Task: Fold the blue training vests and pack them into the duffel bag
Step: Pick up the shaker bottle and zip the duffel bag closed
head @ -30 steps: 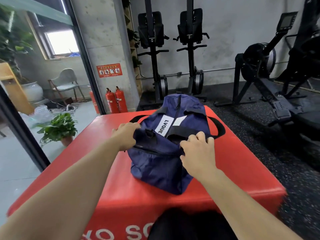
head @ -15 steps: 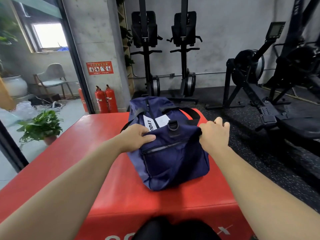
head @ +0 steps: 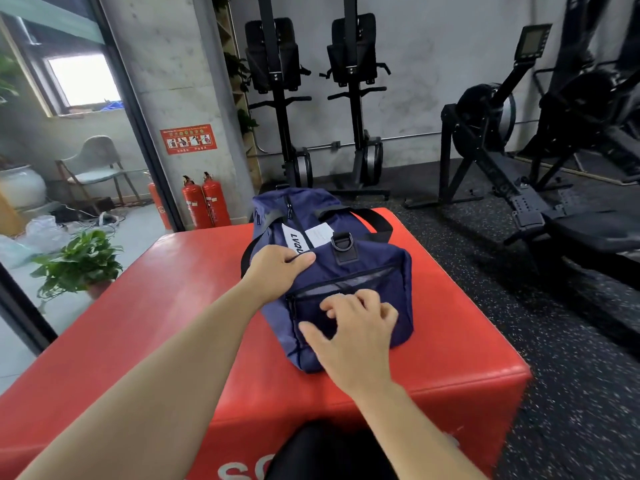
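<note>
Rowing machines [head: 502,140] stand behind the red padded box [head: 166,306], fire extinguishers [head: 207,202] to its left. The navy duffel bag [head: 374,271] lies on the box. The left hand [head: 277,268] grips its top edge; the right hand [head: 353,330] rests loosely spread on its near end.

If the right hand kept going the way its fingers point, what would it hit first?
The duffel bag: the right hand is over its near end, fingers aimed at the pocket zipper. Whether it already touches the fabric is unclear.

The duffel bag [head: 346,271] lies on the padded box [head: 173,323], extinguishers [head: 206,200] behind.
</note>
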